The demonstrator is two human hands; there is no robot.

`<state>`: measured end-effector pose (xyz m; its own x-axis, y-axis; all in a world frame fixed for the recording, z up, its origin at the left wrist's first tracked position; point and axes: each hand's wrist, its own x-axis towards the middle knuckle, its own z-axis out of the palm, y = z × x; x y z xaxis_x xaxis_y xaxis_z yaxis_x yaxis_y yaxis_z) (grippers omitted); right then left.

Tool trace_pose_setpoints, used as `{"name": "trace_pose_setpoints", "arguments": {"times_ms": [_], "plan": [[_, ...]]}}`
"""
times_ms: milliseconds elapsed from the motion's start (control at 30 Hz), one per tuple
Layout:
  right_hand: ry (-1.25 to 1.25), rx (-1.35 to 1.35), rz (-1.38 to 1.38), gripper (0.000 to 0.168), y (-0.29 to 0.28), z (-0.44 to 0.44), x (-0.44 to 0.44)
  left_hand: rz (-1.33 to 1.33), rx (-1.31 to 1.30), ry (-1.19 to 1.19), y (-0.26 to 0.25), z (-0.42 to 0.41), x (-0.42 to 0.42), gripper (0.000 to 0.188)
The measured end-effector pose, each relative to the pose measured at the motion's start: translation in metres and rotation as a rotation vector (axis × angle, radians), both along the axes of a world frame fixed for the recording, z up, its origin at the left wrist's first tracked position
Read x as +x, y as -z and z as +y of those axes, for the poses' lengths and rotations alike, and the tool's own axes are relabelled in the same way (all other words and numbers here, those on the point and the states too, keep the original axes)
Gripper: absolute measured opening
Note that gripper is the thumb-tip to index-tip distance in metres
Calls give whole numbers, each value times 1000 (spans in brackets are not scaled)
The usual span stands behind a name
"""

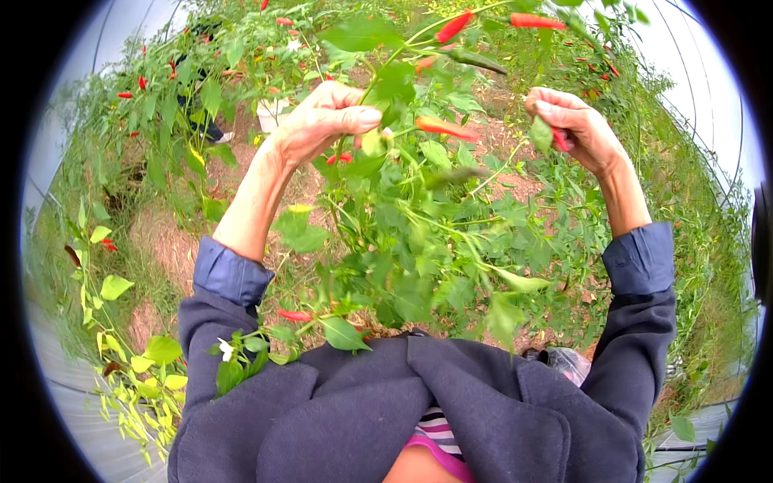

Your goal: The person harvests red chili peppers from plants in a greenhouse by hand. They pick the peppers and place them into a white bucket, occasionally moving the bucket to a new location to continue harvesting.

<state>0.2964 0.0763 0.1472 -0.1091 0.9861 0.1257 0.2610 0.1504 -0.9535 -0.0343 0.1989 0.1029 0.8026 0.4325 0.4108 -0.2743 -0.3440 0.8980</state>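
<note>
My left hand (329,121) is raised at upper centre, its thumb and fingers closed on a green chili pepper stem (369,90). On the right, my right hand (564,124) holds a red chili pepper (560,139) in its curled fingers, with a green leaf (540,134) against them. An orange chili (447,128) hangs between the hands. Above them, red chilies (454,26) and a dark green chili (477,60) are on the branch. A small red chili (339,158) shows just below my left hand.
Leafy pepper plants surround me, with bare soil (166,241) at the left. A white bucket (273,115) stands beyond my left hand, near a partly hidden person (208,124). A clear plastic bag (567,363) lies by my right side. Pale sheeting (715,78) lines both sides.
</note>
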Motion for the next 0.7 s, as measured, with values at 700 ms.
{"name": "trace_pose_setpoints", "arguments": {"times_ms": [700], "plan": [[219,613,-1140,20,-26,-31,-99,133,59,-190,-13,-28,31,29]]}}
